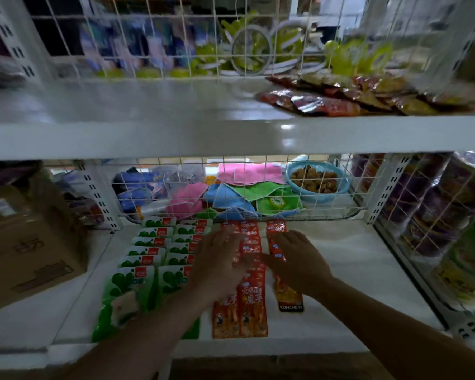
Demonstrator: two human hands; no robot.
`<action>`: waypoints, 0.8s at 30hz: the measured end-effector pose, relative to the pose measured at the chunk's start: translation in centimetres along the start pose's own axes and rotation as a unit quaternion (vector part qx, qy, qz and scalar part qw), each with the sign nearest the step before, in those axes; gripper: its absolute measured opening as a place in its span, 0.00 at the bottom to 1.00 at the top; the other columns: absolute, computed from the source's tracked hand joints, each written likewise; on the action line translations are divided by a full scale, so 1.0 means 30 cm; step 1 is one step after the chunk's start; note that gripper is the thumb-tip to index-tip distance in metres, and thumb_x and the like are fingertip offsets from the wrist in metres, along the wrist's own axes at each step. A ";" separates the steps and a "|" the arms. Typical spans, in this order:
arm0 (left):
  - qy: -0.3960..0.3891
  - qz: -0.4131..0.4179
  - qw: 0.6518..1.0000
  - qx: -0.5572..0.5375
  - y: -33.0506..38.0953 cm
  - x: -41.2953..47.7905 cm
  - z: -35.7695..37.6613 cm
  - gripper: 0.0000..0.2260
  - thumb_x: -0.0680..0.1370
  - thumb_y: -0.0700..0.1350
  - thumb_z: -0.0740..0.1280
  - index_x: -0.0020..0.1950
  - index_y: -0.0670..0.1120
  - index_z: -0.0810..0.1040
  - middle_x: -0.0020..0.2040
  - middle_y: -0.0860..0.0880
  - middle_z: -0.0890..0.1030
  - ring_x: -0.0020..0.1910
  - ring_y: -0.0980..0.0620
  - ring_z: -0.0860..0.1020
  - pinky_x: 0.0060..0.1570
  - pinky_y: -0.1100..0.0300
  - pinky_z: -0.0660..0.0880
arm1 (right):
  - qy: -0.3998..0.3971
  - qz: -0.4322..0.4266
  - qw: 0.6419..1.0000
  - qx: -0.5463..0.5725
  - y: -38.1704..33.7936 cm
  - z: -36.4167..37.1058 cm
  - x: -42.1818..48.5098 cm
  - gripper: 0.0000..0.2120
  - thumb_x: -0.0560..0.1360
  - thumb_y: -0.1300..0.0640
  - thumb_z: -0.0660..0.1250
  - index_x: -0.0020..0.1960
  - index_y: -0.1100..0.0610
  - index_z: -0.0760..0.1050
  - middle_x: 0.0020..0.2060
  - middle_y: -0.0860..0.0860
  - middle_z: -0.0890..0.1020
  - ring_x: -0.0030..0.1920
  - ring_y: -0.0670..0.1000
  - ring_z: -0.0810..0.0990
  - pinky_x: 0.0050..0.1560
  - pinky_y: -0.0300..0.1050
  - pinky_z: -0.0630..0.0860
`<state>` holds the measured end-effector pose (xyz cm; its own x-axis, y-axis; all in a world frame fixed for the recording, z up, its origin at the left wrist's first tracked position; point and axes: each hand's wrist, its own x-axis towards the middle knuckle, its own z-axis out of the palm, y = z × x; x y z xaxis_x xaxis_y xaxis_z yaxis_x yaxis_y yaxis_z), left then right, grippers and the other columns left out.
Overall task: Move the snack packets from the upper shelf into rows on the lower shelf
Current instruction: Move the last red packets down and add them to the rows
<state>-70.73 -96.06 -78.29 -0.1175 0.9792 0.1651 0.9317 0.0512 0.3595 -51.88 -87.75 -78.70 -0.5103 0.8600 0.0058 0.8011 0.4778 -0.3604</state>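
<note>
A loose heap of red and brown snack packets (340, 98) lies at the right of the upper shelf (176, 133). On the lower shelf (368, 270), two rows of green packets (148, 259) sit at the left, two rows of red packets (251, 305) beside them, and a further red row (285, 294) at the right. My left hand (220, 264) lies flat, fingers spread, over the red rows. My right hand (296, 259) rests palm down on the rightmost red row. Neither hand grips a packet.
A wire grid (231, 187) backs the lower shelf, with coloured cloths (231, 196) and a blue basket (317, 182) behind it. A cardboard box (25, 242) stands at the left. Stacked goods behind wire mesh (436, 215) fill the right side.
</note>
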 end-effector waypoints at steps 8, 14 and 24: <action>0.015 -0.010 1.000 0.010 0.010 -0.122 -0.211 0.36 0.73 0.73 0.44 0.77 0.58 0.63 0.78 0.56 0.62 0.77 0.52 0.57 0.77 0.50 0.53 | 0.024 -0.006 1.000 -0.018 -0.146 -0.153 -0.128 0.32 0.77 0.30 0.56 0.76 0.43 0.60 0.75 0.46 0.67 0.75 0.51 0.62 0.73 0.54 0.64; 0.041 0.003 0.999 0.022 0.083 -0.204 -0.392 0.28 0.80 0.68 0.51 0.77 0.57 0.61 0.79 0.55 0.61 0.78 0.51 0.56 0.75 0.51 0.51 | 0.067 -0.047 0.995 -0.051 -0.265 -0.330 -0.236 0.35 0.76 0.28 0.53 0.78 0.44 0.59 0.74 0.47 0.68 0.74 0.51 0.64 0.73 0.52 0.65; 0.099 0.062 0.993 0.016 0.200 -0.299 -0.694 0.34 0.76 0.70 0.47 0.75 0.55 0.67 0.75 0.55 0.68 0.74 0.53 0.63 0.73 0.52 0.59 | 0.120 -0.063 0.989 -0.050 -0.405 -0.592 -0.390 0.48 0.69 0.20 0.39 0.78 0.48 0.61 0.73 0.51 0.71 0.72 0.55 0.67 0.70 0.53 0.69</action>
<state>-71.24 -108.63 -58.48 -0.0638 0.9206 0.3854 0.9532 -0.0582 0.2968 -50.10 -100.44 -57.81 -0.5290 0.8040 0.2717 0.7684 0.5897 -0.2489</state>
